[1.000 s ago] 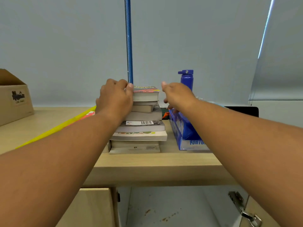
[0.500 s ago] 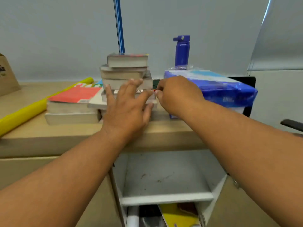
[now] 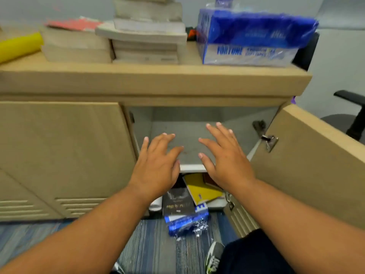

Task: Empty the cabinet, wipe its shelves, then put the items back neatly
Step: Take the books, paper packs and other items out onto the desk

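Your boxy beige laminate cabinet stands open on a dusty grey upper shelf, with stacked worn paperbacks and a glossy blue-wrapped paper ream reading "FORTUNE" on top, while your left hand and right hand hover before that shelf, fingers spread flat, holding nothing.

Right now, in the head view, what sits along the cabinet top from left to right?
yellow roll → low book stack with a red cover on top → taller book stack → blue-wrapped ream of copy paper. I leave out the bottle behind the ream, since it overlaps the ream.
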`<state>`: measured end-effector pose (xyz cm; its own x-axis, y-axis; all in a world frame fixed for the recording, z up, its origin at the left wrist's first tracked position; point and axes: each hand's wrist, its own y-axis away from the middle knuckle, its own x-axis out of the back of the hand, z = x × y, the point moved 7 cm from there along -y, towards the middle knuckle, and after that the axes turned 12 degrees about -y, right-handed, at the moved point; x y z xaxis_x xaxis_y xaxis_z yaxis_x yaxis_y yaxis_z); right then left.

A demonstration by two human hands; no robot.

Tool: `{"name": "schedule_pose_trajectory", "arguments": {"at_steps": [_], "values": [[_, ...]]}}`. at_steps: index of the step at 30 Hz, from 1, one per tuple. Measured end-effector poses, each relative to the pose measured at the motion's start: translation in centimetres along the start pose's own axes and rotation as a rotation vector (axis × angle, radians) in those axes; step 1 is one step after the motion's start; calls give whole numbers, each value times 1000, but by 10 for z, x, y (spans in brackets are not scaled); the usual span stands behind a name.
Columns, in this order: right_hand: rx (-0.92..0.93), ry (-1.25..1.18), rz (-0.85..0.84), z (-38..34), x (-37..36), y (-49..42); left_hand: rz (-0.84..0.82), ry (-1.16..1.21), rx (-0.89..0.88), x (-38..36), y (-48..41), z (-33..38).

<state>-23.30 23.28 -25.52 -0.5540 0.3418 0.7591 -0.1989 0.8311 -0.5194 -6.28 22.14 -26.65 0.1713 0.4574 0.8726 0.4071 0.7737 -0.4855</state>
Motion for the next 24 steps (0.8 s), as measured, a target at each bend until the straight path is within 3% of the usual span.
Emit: {"name": "schedule_pose_trajectory", "arguments": {"at_steps": [3, 7, 10, 17, 20, 24], "values": [[-116, -3, -122, 35, -49, 38, -180, 71, 81, -60, 38, 1], [-316, -18, -419, 88, -127, 94, -484, 224, 214, -153, 92, 5], [-513, -62, -581, 130, -183, 129, -646, 387, 396, -218, 119, 2], [-774, -151, -881, 169, -288, 179, -935, 663, 856, -321, 159, -5], [-894, -219, -838, 175, -316, 178, -923, 701, 962, -344, 161, -10], [-1101, -407, -510, 181, -328, 161, -883, 615, 1096, -358, 160, -22]]}}
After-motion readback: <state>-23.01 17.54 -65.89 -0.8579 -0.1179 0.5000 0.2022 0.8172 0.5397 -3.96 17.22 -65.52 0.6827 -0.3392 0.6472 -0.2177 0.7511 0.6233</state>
